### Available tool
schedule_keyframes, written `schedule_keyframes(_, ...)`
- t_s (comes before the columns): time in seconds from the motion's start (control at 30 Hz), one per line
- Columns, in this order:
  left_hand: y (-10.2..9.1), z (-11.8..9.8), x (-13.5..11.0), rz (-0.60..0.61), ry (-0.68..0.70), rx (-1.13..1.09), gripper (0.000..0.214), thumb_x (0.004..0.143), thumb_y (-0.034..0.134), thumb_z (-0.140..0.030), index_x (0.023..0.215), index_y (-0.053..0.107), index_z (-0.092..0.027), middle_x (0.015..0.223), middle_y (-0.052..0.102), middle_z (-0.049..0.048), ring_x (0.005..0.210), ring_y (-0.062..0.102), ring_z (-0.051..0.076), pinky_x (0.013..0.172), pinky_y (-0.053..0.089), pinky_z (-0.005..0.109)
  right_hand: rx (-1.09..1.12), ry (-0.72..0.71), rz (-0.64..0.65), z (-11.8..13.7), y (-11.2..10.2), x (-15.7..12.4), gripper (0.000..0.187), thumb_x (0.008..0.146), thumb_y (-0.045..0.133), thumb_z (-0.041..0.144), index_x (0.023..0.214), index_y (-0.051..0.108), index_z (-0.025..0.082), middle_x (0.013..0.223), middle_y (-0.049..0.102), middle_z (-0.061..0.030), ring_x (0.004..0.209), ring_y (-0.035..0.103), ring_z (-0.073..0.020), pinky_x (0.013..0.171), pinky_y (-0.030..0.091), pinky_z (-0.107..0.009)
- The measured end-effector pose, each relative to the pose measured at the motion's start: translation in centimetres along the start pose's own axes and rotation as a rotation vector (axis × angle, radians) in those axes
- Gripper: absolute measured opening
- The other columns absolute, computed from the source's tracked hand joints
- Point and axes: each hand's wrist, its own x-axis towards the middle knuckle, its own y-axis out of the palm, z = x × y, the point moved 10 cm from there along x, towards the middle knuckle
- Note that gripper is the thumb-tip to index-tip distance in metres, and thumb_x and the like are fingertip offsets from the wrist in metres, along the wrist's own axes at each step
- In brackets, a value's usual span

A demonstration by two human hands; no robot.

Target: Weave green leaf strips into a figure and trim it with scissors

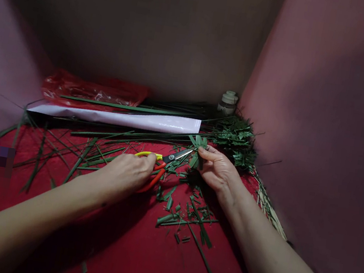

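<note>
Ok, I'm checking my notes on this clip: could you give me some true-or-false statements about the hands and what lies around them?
The left hand grips the scissors. True.
The right hand holds a pencil. False: it pinches a green leaf piece.
The cloth is blue. False: it is red.
A small jar stands in the far right corner. True.
Cut leaf bits litter the cloth near the right hand. True.

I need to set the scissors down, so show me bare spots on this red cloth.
Barest: the near red cloth between the forearms, short of the leaf cuttings. Another patch: left of the left hand, nearer than the long strips. Crowded: around the scissors, the right hand with its leaf piece, and the clippings heap.
</note>
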Motion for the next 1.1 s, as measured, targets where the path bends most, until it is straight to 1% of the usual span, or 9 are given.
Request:
schedule_keyframes(0.13,0.2,-0.4,0.2,-0.034,0.021,-0.006,0.025,0.087,0.029,-0.024,0.094,0.048,-0.01,0.068,0.064,0.0124,0.06,0.064,0.028,0.048,0.043,0.033,0.014,0.002,-0.011,-0.1,-0.1,0.1,0.017,0.067,0.056,-0.005,0.069,0.058,0.012,0.061,0.063,0.0002,0.052,0.058,-0.0087,0.053,0.049,-0.017)
schedule_keyframes(0.23,0.1,-0.4,0.3,-0.024,0.004,-0.054,0.022,0.086,0.033,-0.026,0.095,0.048,-0.012,0.067,0.065,0.0113,0.063,0.064,0.026,0.053,0.045,0.032,0.037,-0.021,-0.036,0.0,-0.3,0.1,0.019,0.066,0.056,-0.005,0.067,0.055,0.014,0.058,0.062,0.0017,0.051,0.058,-0.0085,0.051,0.049,-0.016)
schedule_keyframes(0.3,-0.1,-0.2,0.3,-0.01,-0.012,-0.091,0.021,0.085,0.035,-0.026,0.095,0.048,-0.013,0.07,0.065,0.0112,0.066,0.065,0.026,0.056,0.045,0.032,0.055,-0.046,-0.059,0.3,-0.5,0.1,0.022,0.065,0.057,-0.006,0.066,0.053,0.015,0.056,0.061,0.0032,0.05,0.058,-0.0081,0.05,0.049,-0.016)
schedule_keyframes(0.4,-0.4,0.0,0.3,-0.02,-0.012,-0.137,0.022,0.085,0.036,-0.03,0.094,0.047,-0.013,0.08,0.066,0.0135,0.071,0.064,0.027,0.058,0.045,0.034,0.075,-0.088,-0.078,0.8,-0.8,0.2,0.025,0.063,0.057,-0.007,0.067,0.052,0.017,0.057,0.061,0.0045,0.051,0.058,-0.0074,0.051,0.049,-0.015)
schedule_keyframes(0.47,-0.5,0.2,0.3,-0.041,-0.002,-0.155,0.023,0.085,0.034,-0.032,0.093,0.046,-0.014,0.084,0.066,0.0139,0.072,0.064,0.027,0.058,0.044,0.034,0.083,-0.114,-0.07,1.3,-0.8,0.3,0.024,0.061,0.057,-0.007,0.067,0.052,0.017,0.058,0.062,0.0048,0.051,0.058,-0.0067,0.048,0.047,-0.013)
schedule_keyframes(0.57,-0.2,0.5,0.3,-0.052,0.006,-0.177,0.023,0.086,0.031,-0.034,0.093,0.043,-0.016,0.084,0.065,0.0118,0.07,0.062,0.025,0.057,0.042,0.031,0.087,-0.136,-0.044,1.8,-0.7,0.4,0.023,0.059,0.058,-0.005,0.066,0.054,0.017,0.059,0.062,0.0047,0.049,0.057,-0.0069,0.044,0.046,-0.013)
schedule_keyframes(0.77,0.4,0.9,0.7,-0.083,-0.014,-0.17,0.025,0.088,0.024,-0.036,0.093,0.04,-0.017,0.082,0.065,0.0102,0.069,0.062,0.024,0.055,0.038,0.031,0.088,-0.14,-0.007,1.8,-0.3,0.3,0.023,0.057,0.06,-0.004,0.067,0.057,0.016,0.063,0.064,0.0039,0.053,0.058,-0.0069,0.049,0.047,-0.014)
schedule_keyframes(1.0,0.6,1.0,0.8,-0.092,-0.029,-0.171,0.026,0.089,0.021,-0.033,0.093,0.04,-0.016,0.08,0.066,0.0103,0.07,0.063,0.025,0.054,0.037,0.032,0.08,-0.119,0.002,1.7,0.4,-0.1,0.022,0.057,0.061,-0.004,0.067,0.057,0.015,0.06,0.062,0.0051,0.052,0.056,-0.0056,0.05,0.047,-0.013)
schedule_keyframes(1.1,0.8,1.0,0.8,-0.101,-0.032,-0.189,0.025,0.088,0.024,-0.035,0.094,0.041,-0.017,0.082,0.066,0.0103,0.073,0.063,0.026,0.055,0.037,0.032,0.082,-0.111,0.004,1.6,0.6,-0.2,0.022,0.056,0.061,-0.004,0.063,0.054,0.016,0.058,0.06,0.0059,0.052,0.056,-0.0061,0.051,0.048,-0.014)
